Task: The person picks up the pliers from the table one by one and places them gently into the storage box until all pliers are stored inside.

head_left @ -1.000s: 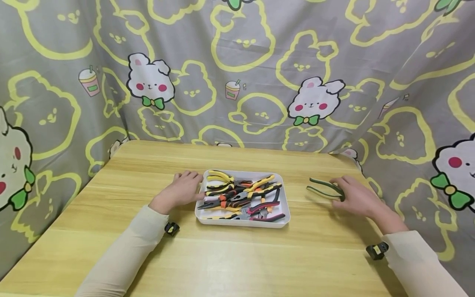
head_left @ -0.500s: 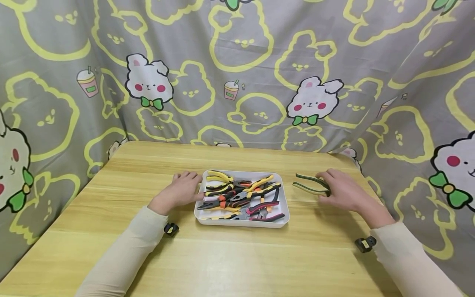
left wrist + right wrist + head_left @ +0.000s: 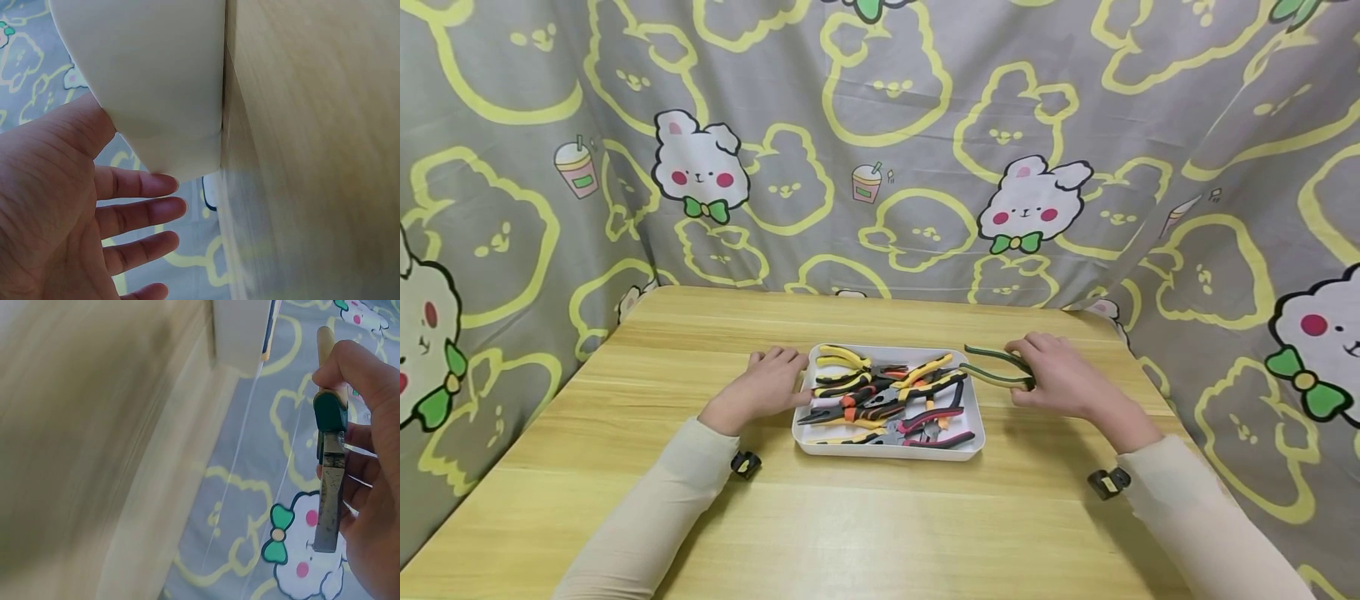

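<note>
A white tray full of pliers lies on the wooden table. My left hand rests at its left end. In the left wrist view the thumb goes over the tray's rim, the other fingers are straight and spread, and the index finger touches the outer wall. Held in my right hand is a pair of pliers with green and yellow handles, above the table. Their handles point left, with the ends over the tray's right rim. The right wrist view shows the worn metal head; thumb and fingers grip near the pivot.
In the tray lie yellow-and-black pliers, red-and-black pliers and orange-and-black long-nose pliers, several overlapping. A grey patterned curtain hangs around the table at the back and both sides.
My right hand has moved left with the green-handled pliers, from well right of the tray to its right rim. The left hand and tray have stayed in place.
</note>
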### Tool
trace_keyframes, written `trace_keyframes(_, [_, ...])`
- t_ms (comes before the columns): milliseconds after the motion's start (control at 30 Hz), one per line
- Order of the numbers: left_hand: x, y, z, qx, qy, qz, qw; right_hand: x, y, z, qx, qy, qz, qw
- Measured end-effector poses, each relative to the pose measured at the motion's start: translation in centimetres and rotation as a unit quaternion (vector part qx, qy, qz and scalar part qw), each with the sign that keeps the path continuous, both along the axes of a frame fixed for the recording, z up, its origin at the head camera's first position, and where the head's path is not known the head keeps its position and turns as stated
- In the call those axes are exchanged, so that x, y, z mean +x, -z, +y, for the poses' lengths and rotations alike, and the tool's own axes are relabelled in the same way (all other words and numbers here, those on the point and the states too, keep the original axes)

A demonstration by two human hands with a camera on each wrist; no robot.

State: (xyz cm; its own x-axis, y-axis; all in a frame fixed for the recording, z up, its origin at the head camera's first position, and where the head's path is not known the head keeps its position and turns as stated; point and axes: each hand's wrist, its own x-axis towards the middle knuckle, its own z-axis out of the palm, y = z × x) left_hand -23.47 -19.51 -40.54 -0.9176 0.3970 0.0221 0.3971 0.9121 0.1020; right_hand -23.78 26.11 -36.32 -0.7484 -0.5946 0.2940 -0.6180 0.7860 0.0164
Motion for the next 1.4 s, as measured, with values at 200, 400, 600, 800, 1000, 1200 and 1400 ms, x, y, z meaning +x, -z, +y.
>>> trace_keyframes(200, [0.0,0.1,0.0,0.0,-0.001,-0.002,1.0,-0.1,-0.3,-1.6,-0.018,-0.022,-0.016,0.999])
trace_keyframes(400, [0.1,0.0,0.0,0.001,-0.002,-0.001,1.0,-0.4,-0.7,-3.1,-0.014,-0.034,-0.024,0.999])
trace_keyframes(600, [0.1,0.1,-0.1,-0.002,-0.002,0.0,1.0,-0.6,-0.9,-4.7,-0.005,-0.06,-0.014,0.998])
trace_keyframes(800, [0.1,0.1,-0.1,-0.001,-0.002,-0.001,1.0,-0.9,-1.1,-6.4,-0.003,-0.077,-0.013,0.997])
trace_keyframes(1000, [0.2,0.0,-0.1,-0.001,0.0,0.0,1.0,-1.1,-1.4,-8.1,0.008,-0.076,-0.031,0.997])
trace_keyframes(1200, [0.2,-0.1,-0.2,-0.001,0.003,0.001,1.0,-1.3,-1.3,-9.7,0.019,-0.091,-0.041,0.995])
trace_keyframes(1400, [0.2,-0.2,-0.2,-0.001,0.003,-0.002,1.0,-1.6,-1.2,-11.3,0.029,-0.115,-0.055,0.991])
